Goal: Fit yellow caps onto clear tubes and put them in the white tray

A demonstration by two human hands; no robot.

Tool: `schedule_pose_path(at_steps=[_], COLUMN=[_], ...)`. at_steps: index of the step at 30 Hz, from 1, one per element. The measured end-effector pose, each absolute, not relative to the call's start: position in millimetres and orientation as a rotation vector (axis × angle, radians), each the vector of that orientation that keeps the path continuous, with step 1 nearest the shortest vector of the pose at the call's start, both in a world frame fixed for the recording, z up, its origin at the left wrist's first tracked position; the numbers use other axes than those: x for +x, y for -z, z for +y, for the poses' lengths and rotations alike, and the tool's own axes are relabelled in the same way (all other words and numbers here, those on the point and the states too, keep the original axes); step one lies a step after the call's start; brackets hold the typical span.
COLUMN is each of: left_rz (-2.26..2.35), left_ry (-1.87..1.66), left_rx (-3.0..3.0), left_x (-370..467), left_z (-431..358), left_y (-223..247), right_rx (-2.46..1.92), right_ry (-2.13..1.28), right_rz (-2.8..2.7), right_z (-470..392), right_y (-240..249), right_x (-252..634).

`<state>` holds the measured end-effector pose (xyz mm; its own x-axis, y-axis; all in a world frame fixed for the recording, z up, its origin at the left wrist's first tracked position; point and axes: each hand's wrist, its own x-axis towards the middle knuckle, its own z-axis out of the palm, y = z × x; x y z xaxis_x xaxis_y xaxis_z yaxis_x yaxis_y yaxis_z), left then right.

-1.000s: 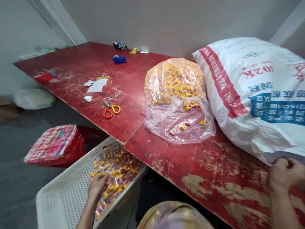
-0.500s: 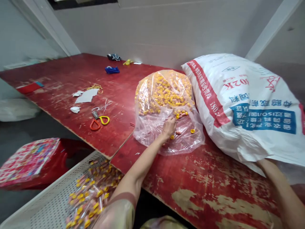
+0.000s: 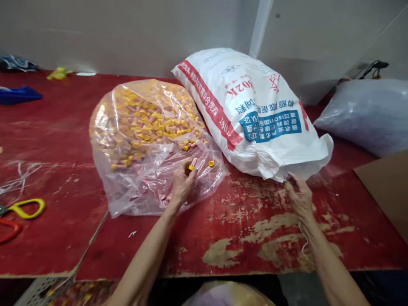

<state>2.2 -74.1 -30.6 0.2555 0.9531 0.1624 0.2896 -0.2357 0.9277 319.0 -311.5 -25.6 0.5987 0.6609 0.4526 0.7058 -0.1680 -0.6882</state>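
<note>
My left hand (image 3: 182, 183) is closed around a small pink piece with a yellow cap (image 3: 193, 163), over the front of a clear plastic bag (image 3: 127, 199). Many similar yellow-capped pieces (image 3: 149, 123) fill the back of that bag, and a few lie loose near its mouth. My right hand (image 3: 300, 199) is at the folded mouth of a bulging white woven sack (image 3: 267, 157), thumb and fingers apart, fingertips at the sack's lower edge. What the sack holds is hidden.
Scissors with yellow and red handles (image 3: 27, 209) lie at the left of the worn red table (image 3: 63, 238). A blue tape dispenser (image 3: 22, 94) sits behind them. At the right are another filled plastic bag (image 3: 369, 114) and a cardboard piece (image 3: 385, 187). A white crate (image 3: 38, 289) is below the table edge.
My view has swung right. My right hand, earlier hidden by the sack, now shows at its mouth. My left hand has lifted a yellow-capped piece off the plastic bag.
</note>
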Motion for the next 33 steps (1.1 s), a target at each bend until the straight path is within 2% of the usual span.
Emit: schedule_pose_path(at_steps=[6, 12, 17, 27, 33], left_rz=[0.561, 0.588, 0.650, 0.798, 0.811], left_ry=[-0.538, -0.583, -0.624, -0.735, -0.637], left_rx=[1.616, 1.297, 1.136, 1.303, 0.997], left_x=[9, 9, 7, 16, 7], left_z=[-183, -228, -244, -271, -255], left_y=[8, 11, 18, 28, 28], right_rx=[-1.652, -1.464, -1.384, -1.526, -1.496], right_ry=[-0.487, -0.660, -0.606, -0.460, -0.403], right_rz=[-1.539, -1.105, -0.953, -1.668, -1.617], right_z=[-328, -316, -319, -324, -326], right_y=[2, 12, 20, 13, 20], right_x=[241, 210, 187, 166, 151])
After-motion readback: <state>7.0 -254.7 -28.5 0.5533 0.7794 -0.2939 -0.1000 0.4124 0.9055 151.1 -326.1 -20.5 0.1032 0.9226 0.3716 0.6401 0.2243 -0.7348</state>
